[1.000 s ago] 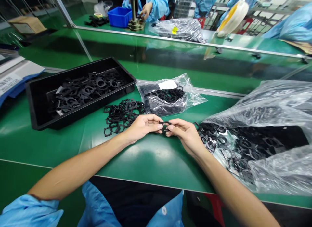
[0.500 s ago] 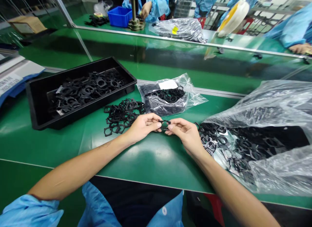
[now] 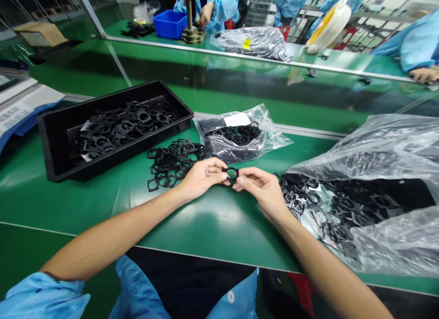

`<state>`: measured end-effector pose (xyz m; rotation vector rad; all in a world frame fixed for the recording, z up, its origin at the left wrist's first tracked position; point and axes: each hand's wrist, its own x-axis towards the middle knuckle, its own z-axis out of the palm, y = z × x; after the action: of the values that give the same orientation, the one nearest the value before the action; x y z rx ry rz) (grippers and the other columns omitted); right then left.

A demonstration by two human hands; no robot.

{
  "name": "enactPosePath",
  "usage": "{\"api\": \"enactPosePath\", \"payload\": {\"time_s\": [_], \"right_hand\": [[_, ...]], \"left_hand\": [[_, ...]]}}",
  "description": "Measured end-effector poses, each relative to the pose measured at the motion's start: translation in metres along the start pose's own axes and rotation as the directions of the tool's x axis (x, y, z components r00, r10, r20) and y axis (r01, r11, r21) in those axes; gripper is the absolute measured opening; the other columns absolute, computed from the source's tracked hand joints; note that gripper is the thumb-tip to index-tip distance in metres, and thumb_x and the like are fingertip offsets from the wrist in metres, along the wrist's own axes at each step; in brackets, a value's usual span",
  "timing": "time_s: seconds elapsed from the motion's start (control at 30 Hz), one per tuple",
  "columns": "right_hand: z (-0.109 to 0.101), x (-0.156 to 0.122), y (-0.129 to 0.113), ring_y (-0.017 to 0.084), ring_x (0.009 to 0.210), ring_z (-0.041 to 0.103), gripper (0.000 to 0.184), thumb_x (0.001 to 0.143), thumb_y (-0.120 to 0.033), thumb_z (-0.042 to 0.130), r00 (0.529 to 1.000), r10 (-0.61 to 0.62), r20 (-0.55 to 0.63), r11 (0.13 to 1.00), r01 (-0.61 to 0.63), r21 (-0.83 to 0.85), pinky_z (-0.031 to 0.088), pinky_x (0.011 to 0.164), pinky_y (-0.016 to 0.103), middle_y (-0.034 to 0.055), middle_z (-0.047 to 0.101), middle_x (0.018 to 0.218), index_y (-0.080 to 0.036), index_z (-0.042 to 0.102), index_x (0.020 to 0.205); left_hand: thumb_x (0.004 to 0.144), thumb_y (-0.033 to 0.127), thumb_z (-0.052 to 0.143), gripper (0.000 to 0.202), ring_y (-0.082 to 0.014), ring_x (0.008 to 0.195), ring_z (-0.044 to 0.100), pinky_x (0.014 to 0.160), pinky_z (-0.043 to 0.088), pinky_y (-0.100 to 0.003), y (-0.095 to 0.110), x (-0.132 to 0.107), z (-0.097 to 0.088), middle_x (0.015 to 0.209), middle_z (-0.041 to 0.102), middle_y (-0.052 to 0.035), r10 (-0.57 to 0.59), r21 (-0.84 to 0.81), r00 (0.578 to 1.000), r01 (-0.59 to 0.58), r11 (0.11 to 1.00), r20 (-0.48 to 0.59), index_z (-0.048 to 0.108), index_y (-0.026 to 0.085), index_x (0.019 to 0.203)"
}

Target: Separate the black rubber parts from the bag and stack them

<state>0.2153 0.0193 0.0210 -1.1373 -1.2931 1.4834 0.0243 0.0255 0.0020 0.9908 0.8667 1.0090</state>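
Between my two hands is a small black ring-shaped plastic part [image 3: 236, 173] with a round hole. My left hand [image 3: 203, 176] pinches its left edge with thumb and fingers, and my right hand [image 3: 261, 185] pinches its right edge. The part is held above the green table [image 3: 202, 227]. Just left of my left hand lies a loose pile of thin black ring parts [image 3: 171, 162]. Close behind the hands rests a clear plastic bag [image 3: 236, 147] with black parts inside. Right of my right hand, a large open plastic bag [image 3: 387, 150] spills more black ring parts [image 3: 315, 200].
A black tray [image 3: 65, 170] of black parts stands at the left. Beyond the metal rail are a blue bin [image 3: 169, 24], a metal press stand [image 3: 190, 17] and another wrapped bag [image 3: 254, 41]. Co-workers in blue sleeves [image 3: 222, 10] sit across the bench.
Both hands have tilted the black part so its round hole now faces me; before, it showed more edge-on. The hands themselves have barely shifted.
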Motion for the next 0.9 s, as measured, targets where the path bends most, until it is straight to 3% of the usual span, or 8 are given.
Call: {"api": "enactPosePath", "payload": {"time_s": [0.2, 0.47, 0.77, 0.9], "right_hand": [[-0.0008, -0.0003, 0.0003, 0.014, 0.071, 0.065, 0.031, 0.065, -0.038, 0.089, 0.996, -0.075, 0.052, 0.997, 0.077, -0.024, 0.057, 0.071, 0.03, 0.0027, 0.07, 0.081, -0.019, 0.075, 0.086], [0.0004, -0.002, -0.0002, 0.016, 0.082, 0.066, 0.025, 0.07, -0.033, 0.086, 0.981, -0.127, 0.15, 0.991, 0.132, -0.022, 0.058, 0.074, 0.028, 0.0062, 0.069, 0.098, -0.02, 0.075, 0.088], [0.0009, -0.0033, -0.0026, 0.014, 0.082, 0.064, 0.02, 0.074, -0.029, 0.083, 0.963, -0.179, 0.202, 0.981, 0.19, -0.035, 0.058, 0.073, 0.026, 0.0045, 0.066, 0.097, -0.021, 0.073, 0.09], [0.0016, -0.0044, -0.0016, 0.016, 0.082, 0.065, 0.018, 0.077, -0.032, 0.081, 0.96, -0.23, 0.158, 0.96, 0.25, -0.123, 0.057, 0.072, 0.027, 0.0048, 0.066, 0.095, -0.021, 0.071, 0.087]], "left_hand": [[0.07, 0.019, 0.08, 0.022, -0.0144, 0.08, 0.07, 0.082, 0.054, -0.028, -0.0049, 0.0021, -0.0019, 0.084, 0.074, -0.0035, 0.074, 0.092, 0.997, -0.073, 0.993, -0.002, 0.064, 0.014, 0.084], [0.068, 0.016, 0.08, 0.021, -0.0162, 0.081, 0.072, 0.083, 0.055, -0.03, -0.0053, 0.0018, -0.0006, 0.081, 0.073, -0.0025, 0.088, 0.059, 0.996, -0.089, 0.994, 0.02, 0.063, 0.014, 0.081], [0.067, 0.014, 0.079, 0.021, -0.0149, 0.081, 0.071, 0.082, 0.056, -0.03, -0.0048, 0.0015, -0.0008, 0.084, 0.074, -0.0027, 0.092, 0.05, 0.995, -0.093, 0.994, 0.025, 0.061, 0.015, 0.078], [0.067, 0.014, 0.077, 0.019, -0.0151, 0.084, 0.071, 0.084, 0.055, -0.03, -0.0061, 0.0015, -0.0011, 0.087, 0.073, -0.0031, 0.094, 0.079, 0.995, -0.095, 0.992, 0.016, 0.061, 0.015, 0.078]]}}
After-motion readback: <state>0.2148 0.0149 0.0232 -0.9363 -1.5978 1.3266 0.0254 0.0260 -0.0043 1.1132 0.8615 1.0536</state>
